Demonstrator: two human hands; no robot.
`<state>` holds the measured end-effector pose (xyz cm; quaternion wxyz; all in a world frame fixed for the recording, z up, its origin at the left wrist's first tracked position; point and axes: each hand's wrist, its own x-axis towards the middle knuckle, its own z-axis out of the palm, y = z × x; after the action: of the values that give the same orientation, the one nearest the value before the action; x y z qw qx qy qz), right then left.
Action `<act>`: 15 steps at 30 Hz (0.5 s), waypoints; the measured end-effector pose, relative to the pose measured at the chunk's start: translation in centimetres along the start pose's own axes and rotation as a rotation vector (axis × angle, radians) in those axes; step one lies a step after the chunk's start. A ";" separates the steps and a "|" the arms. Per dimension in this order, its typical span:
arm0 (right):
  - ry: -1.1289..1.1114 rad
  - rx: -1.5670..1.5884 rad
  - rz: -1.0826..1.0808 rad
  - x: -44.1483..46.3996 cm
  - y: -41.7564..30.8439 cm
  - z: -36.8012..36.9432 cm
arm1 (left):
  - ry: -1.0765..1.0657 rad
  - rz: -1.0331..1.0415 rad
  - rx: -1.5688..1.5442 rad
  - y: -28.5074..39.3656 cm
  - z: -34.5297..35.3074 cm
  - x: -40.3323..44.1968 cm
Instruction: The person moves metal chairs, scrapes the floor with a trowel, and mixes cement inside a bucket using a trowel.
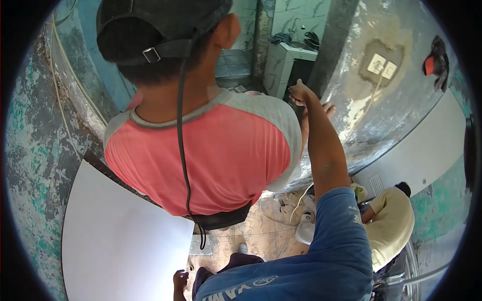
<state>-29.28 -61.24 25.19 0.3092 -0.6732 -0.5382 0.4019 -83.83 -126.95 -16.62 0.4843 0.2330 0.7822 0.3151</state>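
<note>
My right arm, in a blue sleeve, reaches forward past a person in a red and grey shirt (pixel 216 155). At its end my right hand (pixel 299 94) is closed, fingers curled and one digit pointing up, with no object visible in it. Just behind it, another person's fingers (pixel 329 110) show against the wall. Low in view, my left hand (pixel 181 279) hangs beside a large white panel (pixel 125 231), its fingers loosely bent and apart, apparently holding nothing.
A wall socket (pixel 376 64) with a cable is at right. Another person in a yellow shirt (pixel 391 228) crouches on the right. A white container (pixel 305 231) and cables lie on the tiled floor (pixel 266 220). Beyond the doorway stands a tiled counter (pixel 281 65).
</note>
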 end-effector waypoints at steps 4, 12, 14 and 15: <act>0.056 -0.019 -0.007 2.7 0.7 0.1 | 0.048 0.036 0.033 0.4 -0.3 -0.5; 0.198 -0.634 -0.487 1.6 5.6 -1.9 | 0.110 -0.197 0.054 -4.2 -2.5 -1.4; 0.362 -0.573 -0.710 -5.4 6.9 -1.2 | 0.095 -0.277 0.020 -5.1 -3.0 -1.3; 0.393 -0.341 -0.607 -11.2 7.0 0.4 | 0.087 -0.275 0.018 -5.4 -3.5 -0.9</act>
<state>-27.40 -73.79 21.44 0.3945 -0.5893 -0.7024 0.0608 -86.88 -132.27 -18.81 0.4865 0.1140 0.8298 0.2484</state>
